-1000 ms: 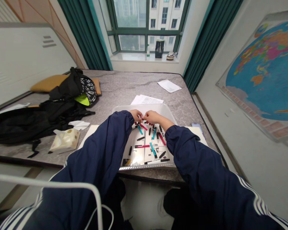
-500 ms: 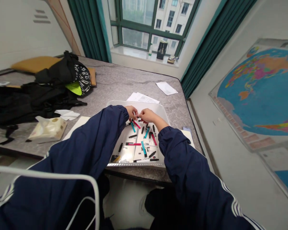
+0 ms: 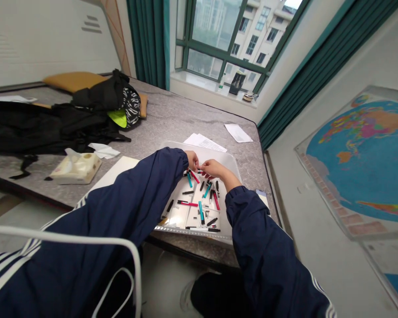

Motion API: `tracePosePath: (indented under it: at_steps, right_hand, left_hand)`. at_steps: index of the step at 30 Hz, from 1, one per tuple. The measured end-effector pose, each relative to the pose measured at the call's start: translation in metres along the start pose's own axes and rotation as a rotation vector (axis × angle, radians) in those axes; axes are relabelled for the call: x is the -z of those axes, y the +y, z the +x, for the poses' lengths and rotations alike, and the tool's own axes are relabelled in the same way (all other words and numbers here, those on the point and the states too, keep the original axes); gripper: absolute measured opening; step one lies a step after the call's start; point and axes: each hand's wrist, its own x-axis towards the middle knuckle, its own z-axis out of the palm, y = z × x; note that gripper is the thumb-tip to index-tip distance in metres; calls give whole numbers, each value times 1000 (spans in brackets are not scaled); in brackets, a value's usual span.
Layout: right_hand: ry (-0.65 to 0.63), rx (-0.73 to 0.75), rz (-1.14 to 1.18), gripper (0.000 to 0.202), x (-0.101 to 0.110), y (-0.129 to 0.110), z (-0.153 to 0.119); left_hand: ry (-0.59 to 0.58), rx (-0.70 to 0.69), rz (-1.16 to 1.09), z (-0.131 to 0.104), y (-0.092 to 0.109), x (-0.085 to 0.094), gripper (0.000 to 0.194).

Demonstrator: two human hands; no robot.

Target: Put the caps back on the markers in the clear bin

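My left hand (image 3: 192, 160) and my right hand (image 3: 213, 168) meet over the far part of a white plastic tray (image 3: 230, 164). The fingers of both are pinched close together; whatever small piece lies between them is too small to name. Below them the tray holds scattered pen parts: a red pen barrel (image 3: 194, 176) just under my left hand, a teal barrel (image 3: 201, 213) nearer the front, another red one (image 3: 187, 203) at the left and a red one (image 3: 216, 200) at the right. Several black pieces lie among them, and a white-and-black pen (image 3: 202, 229) rests along the front edge.
Paper sheets (image 3: 205, 142) lie behind the tray, with another sheet (image 3: 238, 133) farther right. A tissue pack (image 3: 76, 168) and a black bag (image 3: 96, 99) are on the left of the grey surface. A white cable or tube (image 3: 69, 237) crosses the lower left foreground.
The camera view has turned and tilted, so everything sits a little farther right and lower. Both hands stay pinched together over the far part of the tray.
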Motion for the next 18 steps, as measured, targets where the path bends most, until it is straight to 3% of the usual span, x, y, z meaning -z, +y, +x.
tracePosePath:
  at_steps: [4,7,18]
  right_hand:
    - [-84,27,48,8,1,5,1]
    - [-68,38,26,6,2,9,3]
    - [-133,4,-108,23,3,10,5]
  left_hand:
    - [1,15,23,0,1,0,44]
    - [-3,15,18,2,-1,0,43]
    - [-19,-64,-52,-2,-5,-1,31]
